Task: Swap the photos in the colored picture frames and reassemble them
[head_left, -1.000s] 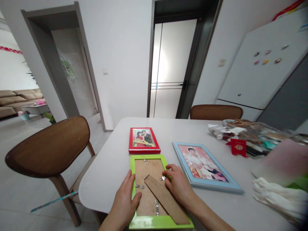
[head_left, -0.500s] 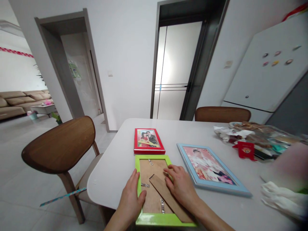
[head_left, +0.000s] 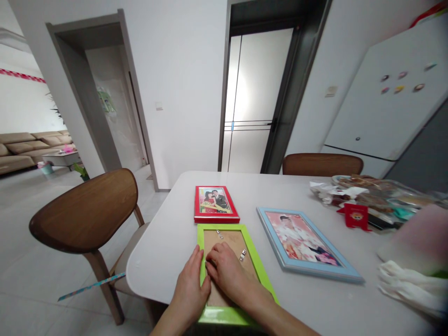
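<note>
A green picture frame (head_left: 257, 261) lies face down on the white table, its brown backing board (head_left: 213, 238) upward. My left hand (head_left: 192, 282) grips the frame's left side, fingers along the outer edge and thumb near the board. My right hand (head_left: 229, 270) reaches across the board, fingers bent and pressed together at the left-side metal clip, which they almost fully hide. Two other metal clips show, a top clip (head_left: 219, 234) and a right clip (head_left: 242, 255). My right hand and forearm cover the middle of the board, and the stand leg is not visible.
Beyond the green frame lies a red picture frame (head_left: 217, 218), face up. A blue picture frame (head_left: 315, 271) rests to the right. Farther right are a red card (head_left: 356, 217), plastic-wrapped items (head_left: 381, 193) and white cloth (head_left: 402, 287). A wooden chair (head_left: 87, 210) stands left.
My right hand has moved left from the stand leg to the left-side clip. The right clip now shows, and the stand leg is out of sight. My left hand stays put.
</note>
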`<state>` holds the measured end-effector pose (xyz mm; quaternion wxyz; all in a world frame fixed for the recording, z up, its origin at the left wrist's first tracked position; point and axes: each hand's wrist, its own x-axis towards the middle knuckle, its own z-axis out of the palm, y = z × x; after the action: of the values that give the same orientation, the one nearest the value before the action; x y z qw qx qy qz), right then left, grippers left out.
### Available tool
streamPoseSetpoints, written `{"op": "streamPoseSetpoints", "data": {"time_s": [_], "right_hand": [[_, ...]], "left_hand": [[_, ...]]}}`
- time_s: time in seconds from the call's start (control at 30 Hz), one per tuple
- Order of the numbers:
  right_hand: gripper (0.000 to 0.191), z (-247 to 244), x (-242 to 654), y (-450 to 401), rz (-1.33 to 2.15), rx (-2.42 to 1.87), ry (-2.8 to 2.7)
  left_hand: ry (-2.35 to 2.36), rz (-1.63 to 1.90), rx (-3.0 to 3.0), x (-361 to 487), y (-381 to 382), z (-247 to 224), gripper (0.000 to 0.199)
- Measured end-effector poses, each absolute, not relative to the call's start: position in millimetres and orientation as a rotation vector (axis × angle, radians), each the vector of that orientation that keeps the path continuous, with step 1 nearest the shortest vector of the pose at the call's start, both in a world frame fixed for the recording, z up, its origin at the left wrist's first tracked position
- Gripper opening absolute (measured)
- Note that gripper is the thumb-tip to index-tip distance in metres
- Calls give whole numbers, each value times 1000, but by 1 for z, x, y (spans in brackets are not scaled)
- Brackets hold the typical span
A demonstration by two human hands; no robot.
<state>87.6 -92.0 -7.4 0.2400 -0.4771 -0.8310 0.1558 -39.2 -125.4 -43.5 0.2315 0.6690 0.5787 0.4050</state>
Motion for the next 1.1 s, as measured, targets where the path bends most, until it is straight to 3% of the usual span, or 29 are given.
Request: {"op": "streamPoseSetpoints", "data": {"time_s": [0.2, 0.5, 0.73, 0.9, 1.1], "right_hand": [[11, -7, 89, -82, 475, -1338, -2207], [20, 17, 160, -113, 765, -1002, -2528], [5, -1, 147, -117, 638, -1028, -2407], [22, 0, 139, -89, 590, -1181, -2251], [24, -13, 117, -34, 278, -1520, -2161]], "left_hand": [[1541, 1206, 1747, -39, -126, -46, 55], [1582, 1175, 1813, -39, -126, -47, 55], [1570, 1203, 1796, -39, -125, -48, 54], [1594, 1153, 1824, -40, -125, -48, 54], [1667, 1026, 1939, -39, -124, -49, 56]]}}
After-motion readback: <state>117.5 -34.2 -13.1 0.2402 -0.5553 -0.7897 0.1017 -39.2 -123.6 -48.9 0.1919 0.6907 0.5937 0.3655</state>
